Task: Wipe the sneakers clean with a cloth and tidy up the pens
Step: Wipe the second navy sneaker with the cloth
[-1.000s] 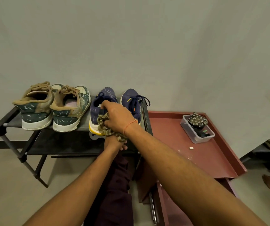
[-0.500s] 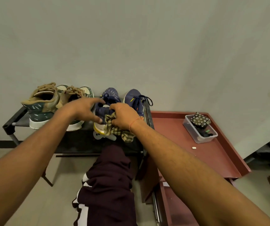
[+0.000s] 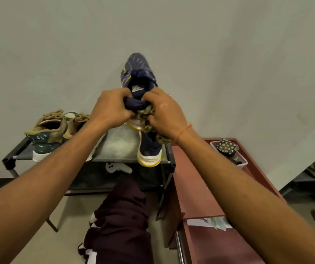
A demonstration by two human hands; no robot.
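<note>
Holding the navy fabric sneaker (image 3: 138, 71) up before the wall, toe away from me, I grip its heel collar in my curled left hand (image 3: 113, 109), while my right hand (image 3: 164, 113) bunches the olive patterned cloth (image 3: 145, 116) against the heel's right side. I'd brace firmly with the left and drag the cloth toeward along the sole edge, turning the shoe.

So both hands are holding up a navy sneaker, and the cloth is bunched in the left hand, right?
Not quite. The cloth is bunched in the right hand, not the left hand, as the head view shows. Both hands do hold up the navy sneaker.
</note>
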